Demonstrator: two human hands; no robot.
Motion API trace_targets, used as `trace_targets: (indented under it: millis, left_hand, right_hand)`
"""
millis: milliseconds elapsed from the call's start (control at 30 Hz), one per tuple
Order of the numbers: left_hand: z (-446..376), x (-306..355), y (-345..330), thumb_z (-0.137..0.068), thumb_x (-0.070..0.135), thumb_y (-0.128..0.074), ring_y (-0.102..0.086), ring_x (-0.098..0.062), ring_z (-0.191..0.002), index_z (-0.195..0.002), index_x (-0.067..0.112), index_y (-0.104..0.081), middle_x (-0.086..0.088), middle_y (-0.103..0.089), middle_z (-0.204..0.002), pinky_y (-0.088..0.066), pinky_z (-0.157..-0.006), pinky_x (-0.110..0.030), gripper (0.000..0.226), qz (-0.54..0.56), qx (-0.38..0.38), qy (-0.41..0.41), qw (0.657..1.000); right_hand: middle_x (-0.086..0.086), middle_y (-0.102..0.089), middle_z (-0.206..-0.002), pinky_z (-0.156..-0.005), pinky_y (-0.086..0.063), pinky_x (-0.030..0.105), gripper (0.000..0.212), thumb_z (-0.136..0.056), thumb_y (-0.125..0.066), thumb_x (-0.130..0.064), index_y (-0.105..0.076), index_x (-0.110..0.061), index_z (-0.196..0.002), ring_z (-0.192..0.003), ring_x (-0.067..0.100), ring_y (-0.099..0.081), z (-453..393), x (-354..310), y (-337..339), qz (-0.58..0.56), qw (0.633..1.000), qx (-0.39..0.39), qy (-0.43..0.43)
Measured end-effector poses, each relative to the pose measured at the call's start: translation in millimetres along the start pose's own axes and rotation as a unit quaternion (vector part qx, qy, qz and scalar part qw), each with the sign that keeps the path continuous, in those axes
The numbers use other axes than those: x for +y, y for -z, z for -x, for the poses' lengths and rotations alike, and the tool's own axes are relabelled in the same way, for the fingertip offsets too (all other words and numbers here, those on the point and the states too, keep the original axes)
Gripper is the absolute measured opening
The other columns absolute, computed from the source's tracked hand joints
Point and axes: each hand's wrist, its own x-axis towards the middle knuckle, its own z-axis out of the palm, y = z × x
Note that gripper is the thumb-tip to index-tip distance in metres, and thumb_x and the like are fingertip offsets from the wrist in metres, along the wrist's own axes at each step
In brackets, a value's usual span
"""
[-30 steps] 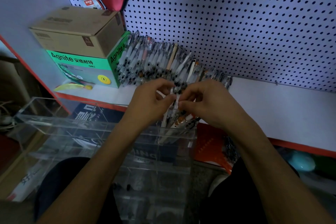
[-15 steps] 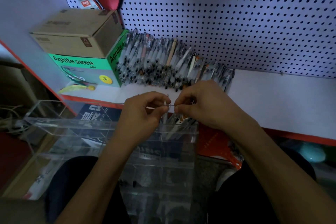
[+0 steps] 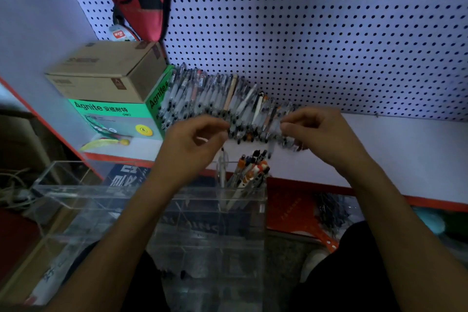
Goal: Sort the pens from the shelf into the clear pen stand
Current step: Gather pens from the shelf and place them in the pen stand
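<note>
Both hands are up at the pen pile (image 3: 222, 101) on the white shelf (image 3: 395, 149), which leans in a row against the pegboard (image 3: 316, 33) just right of the green Agnite box (image 3: 114, 116).

Left hand (image 3: 192, 144): fingers curled, thumb near index, nothing visibly held. Motion blur, so a thin pen in the pinch can't be ruled out.

Right hand (image 3: 321, 134): fingertips pinched at the pile's right end, apparently on 1 or 2 clear-barrelled pens (image 3: 278, 132). Too blurred to confirm the grip.

Clear pen stand (image 3: 177, 213) sits below the shelf edge in front of the person. Only the right rear compartment holds pens (image 3: 250, 172), a small bunch standing tilted; the other compartments look empty. Most of the pile is unsorted, so the task reads as early.

Handling judgement: pens are light, stiff, smooth plastic and likely slippery. They're packed side by side, so pulling 1 may drag its neighbours. Best hold is mid-barrel or at the rubber grip, lifting out along the pen's axis. The acrylic stand is rigid, so pens can simply be dropped in tip down.
</note>
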Motion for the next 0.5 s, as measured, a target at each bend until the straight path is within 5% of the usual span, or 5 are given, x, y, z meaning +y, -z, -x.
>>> trace_targets:
  millis: [267,367,500]
  left_hand:
    - [-89,3,-45,-0.094,0.018,-0.063,-0.06,-0.012,-0.094,-0.119,0.015,-0.067,-0.004,-0.067,-0.115,-0.05,-0.089,-0.027,0.025,-0.247,-0.179,-0.075,0.949]
    - [-110,-5,-68,-0.094,0.025,-0.062,-0.055,-0.024,-0.113,-0.133,0.021,-0.055,-0.007,-0.056,-0.131,-0.05,-0.093,-0.038,0.04,-0.387,-0.251,-0.085,0.883]
    - [-124,-10,-86,-0.093,0.027,-0.062,-0.047,-0.029,-0.12,-0.142,0.024,-0.046,-0.008,-0.053,-0.129,-0.045,-0.09,-0.037,0.051,-0.528,-0.284,-0.137,0.788]
  right_hand:
    - [0.006,-0.067,-0.103,-0.079,-0.053,0.034,0.023,-0.089,-0.072,-0.028,-0.068,-0.013,-0.106,-0.09,0.021,-0.063,-49,35,11,0.207,0.974,-0.034,-0.084]
    - [0.011,-0.062,-0.117,-0.083,-0.05,0.036,0.036,-0.084,-0.075,-0.029,-0.065,-0.01,-0.114,-0.1,0.024,-0.059,-56,56,11,0.253,0.963,-0.035,-0.081]
    - [0.011,-0.035,-0.144,-0.101,-0.041,0.039,0.085,-0.076,-0.08,-0.047,-0.039,-0.021,-0.146,-0.126,0.031,-0.04,-52,77,4,0.294,0.944,-0.117,-0.096]
